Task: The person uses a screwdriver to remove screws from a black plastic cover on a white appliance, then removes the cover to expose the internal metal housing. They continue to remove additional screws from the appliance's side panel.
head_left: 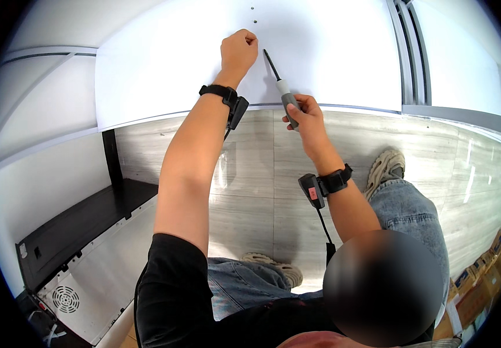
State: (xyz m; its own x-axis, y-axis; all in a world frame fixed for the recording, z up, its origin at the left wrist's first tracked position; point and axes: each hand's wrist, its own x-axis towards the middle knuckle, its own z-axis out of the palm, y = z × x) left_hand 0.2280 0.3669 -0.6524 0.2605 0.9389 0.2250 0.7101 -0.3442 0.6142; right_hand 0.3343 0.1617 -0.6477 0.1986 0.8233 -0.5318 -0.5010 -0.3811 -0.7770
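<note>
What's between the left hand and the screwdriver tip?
In the head view, just a bare strip of white table shows between the left hand and the screwdriver tip.

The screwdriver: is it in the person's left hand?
No, the right hand holds the screwdriver by its grey handle.

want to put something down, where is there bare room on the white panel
Bare white panel lies between the screwdriver and the grey rails at right, and left of the left hand. Crowded: the gap between that hand and the screwdriver tip, near two dark spots.
</note>
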